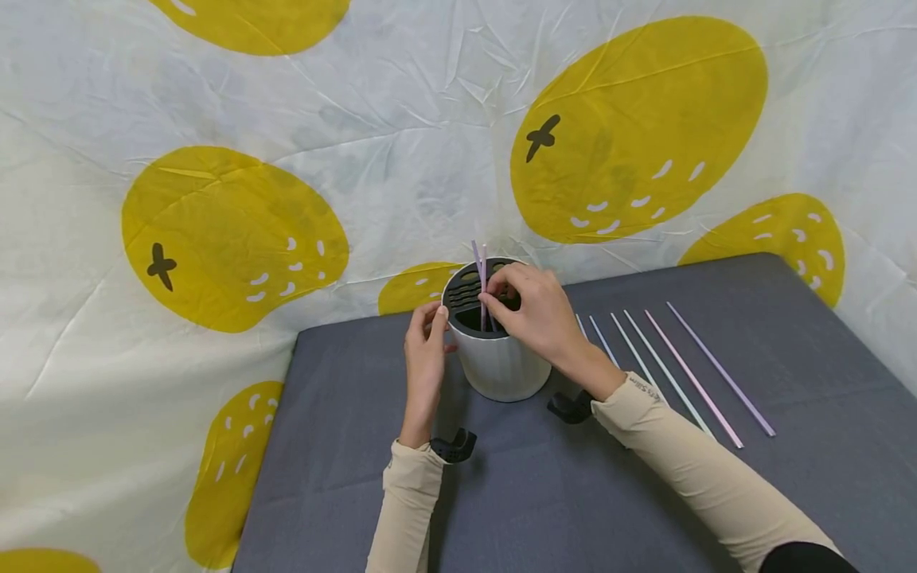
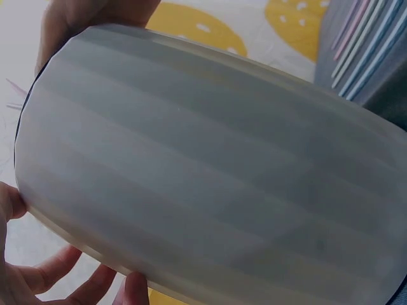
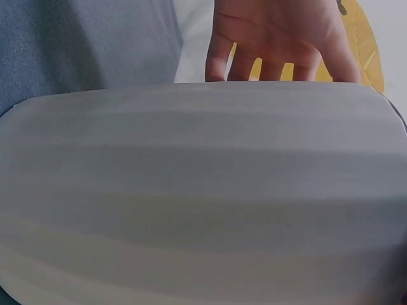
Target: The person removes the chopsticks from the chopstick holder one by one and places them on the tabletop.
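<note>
In the head view, a white utensil holder (image 1: 503,370) with a black slotted top stands upright near the table's back edge. My right hand (image 1: 530,306) is over the top and pinches a thin pink stick (image 1: 483,267) between thumb and fingers; its lower part reaches into the front opening. A thin purple stick (image 1: 476,253) stands in the holder right beside it. My left hand (image 1: 426,342) touches the holder's left side near the rim. In the right wrist view, the fingers (image 3: 245,63) of the left hand are extended and spread, their tips at the holder's wall.
To the right, several thin pastel sticks (image 1: 691,374) lie roughly side by side on the dark grey table cover (image 1: 344,477). A white cloth with yellow shapes (image 1: 236,239) hangs behind and left of the table. My right forearm partly crosses over the sticks.
</note>
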The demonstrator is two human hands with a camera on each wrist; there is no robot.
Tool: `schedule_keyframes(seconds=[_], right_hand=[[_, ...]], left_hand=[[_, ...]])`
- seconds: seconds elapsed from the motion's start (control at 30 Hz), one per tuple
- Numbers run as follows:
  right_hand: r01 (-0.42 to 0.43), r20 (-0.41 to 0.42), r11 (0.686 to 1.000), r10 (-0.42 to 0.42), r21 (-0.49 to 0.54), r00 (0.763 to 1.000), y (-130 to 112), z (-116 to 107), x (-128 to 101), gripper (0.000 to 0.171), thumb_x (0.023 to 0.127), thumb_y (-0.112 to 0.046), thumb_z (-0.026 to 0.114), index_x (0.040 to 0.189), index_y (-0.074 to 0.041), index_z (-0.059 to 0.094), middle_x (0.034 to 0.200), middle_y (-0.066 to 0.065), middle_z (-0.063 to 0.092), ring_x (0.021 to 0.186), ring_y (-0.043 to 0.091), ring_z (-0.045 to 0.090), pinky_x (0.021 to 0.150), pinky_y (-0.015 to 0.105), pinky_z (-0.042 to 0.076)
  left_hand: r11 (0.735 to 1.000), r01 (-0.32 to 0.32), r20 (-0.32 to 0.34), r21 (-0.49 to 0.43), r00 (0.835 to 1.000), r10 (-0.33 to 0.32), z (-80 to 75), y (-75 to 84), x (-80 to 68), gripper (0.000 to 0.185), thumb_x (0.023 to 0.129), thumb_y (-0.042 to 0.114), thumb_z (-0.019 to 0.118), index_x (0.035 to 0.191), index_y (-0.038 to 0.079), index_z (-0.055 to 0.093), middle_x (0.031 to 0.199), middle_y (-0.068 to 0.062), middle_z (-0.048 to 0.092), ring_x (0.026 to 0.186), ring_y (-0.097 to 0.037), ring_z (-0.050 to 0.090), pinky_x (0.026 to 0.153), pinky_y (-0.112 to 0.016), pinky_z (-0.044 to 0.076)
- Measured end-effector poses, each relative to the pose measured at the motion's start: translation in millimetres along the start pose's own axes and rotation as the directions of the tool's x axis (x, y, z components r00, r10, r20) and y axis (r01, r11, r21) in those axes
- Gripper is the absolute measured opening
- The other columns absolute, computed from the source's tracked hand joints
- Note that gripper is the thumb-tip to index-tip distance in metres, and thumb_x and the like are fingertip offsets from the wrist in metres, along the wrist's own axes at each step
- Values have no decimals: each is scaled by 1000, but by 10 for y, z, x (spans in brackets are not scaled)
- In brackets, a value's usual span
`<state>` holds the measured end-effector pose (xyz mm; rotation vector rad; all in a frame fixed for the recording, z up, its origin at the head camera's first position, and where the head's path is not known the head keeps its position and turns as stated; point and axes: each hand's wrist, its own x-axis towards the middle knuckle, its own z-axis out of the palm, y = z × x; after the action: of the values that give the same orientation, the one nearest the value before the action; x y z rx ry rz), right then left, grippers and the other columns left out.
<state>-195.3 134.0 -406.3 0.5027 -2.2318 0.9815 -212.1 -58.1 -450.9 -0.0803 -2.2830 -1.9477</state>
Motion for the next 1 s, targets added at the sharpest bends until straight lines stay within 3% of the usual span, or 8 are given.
schedule_keyframes(seconds=[0.23, 0.5, 0.7, 1.0], right_hand=[[-40, -18, 998, 40, -41, 999, -50, 17, 2, 7, 94, -15, 75, 92, -12, 68, 83, 4, 68, 72, 18, 57, 71, 35, 43], [-80, -4, 995, 79, -60, 997, -63, 11, -20, 19, 92, -19, 80, 105, -8, 71, 93, 6, 73, 84, 23, 65, 78, 41, 51], [-105, 13, 994, 105, 2, 994, -71, -21, -2, 18, 91, -15, 82, 104, -7, 72, 94, 8, 74, 83, 24, 64, 75, 39, 52], [-215, 48, 971, 211, 104, 976, -138, -130, 6, 16, 94, -13, 78, 108, -7, 73, 96, 9, 76, 79, 21, 65, 68, 33, 49]], left_hand=[[1000, 3, -8, 1, 1000, -3, 1, 1, 6, 38, 107, 42, 58, 134, 17, 65, 129, -7, 68, 107, -24, 62, 77, -36, 62], [1000, 1, 0, 9, 1000, -1, 11, 11, -9, 38, 107, 42, 58, 135, 17, 64, 129, -7, 68, 107, -23, 62, 77, -37, 62], [1000, 2, 2, 5, 1000, -2, 11, 27, -9, 38, 106, 43, 58, 134, 18, 64, 128, -6, 68, 107, -22, 62, 76, -34, 61], [1000, 10, 0, -4, 1000, -10, 5, 34, -7, 37, 106, 42, 58, 133, 16, 65, 128, -8, 68, 106, -23, 62, 75, -33, 61]])
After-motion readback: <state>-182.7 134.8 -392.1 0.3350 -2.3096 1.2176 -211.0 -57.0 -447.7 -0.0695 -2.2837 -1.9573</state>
